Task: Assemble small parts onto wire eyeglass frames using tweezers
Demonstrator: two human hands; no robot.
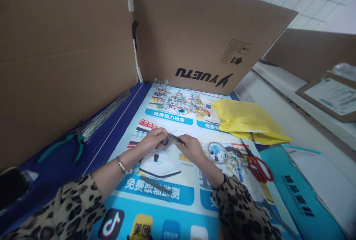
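Cardboard (pixel 208 36) rises matt and brown in two flat walls, meeting at a corner ahead of me. Below lies a smooth, printed poster (pixel 178 210), with the limp, creased yellow bag (pixel 247 119) near its far right edge and a flat teal packet (pixel 278 167) nearer me. My spotted sleeves (pixel 239 204) are soft and loose. To the right, scissors (pixel 260 168) show rounded red loops; to the left, curved teal pliers (pixel 80 147) lie beside a sheaf of straight, shiny wires (pixel 104 117). My right hand (pixel 191 149) is closed round a slim dark tool (pixel 175 139), its tip at my left fingers. My left hand (pixel 154 139) is pinched narrow, seemingly on a hair-fine strand (pixel 173 132), between my hands over the poster's middle; its hold is too small to make out.
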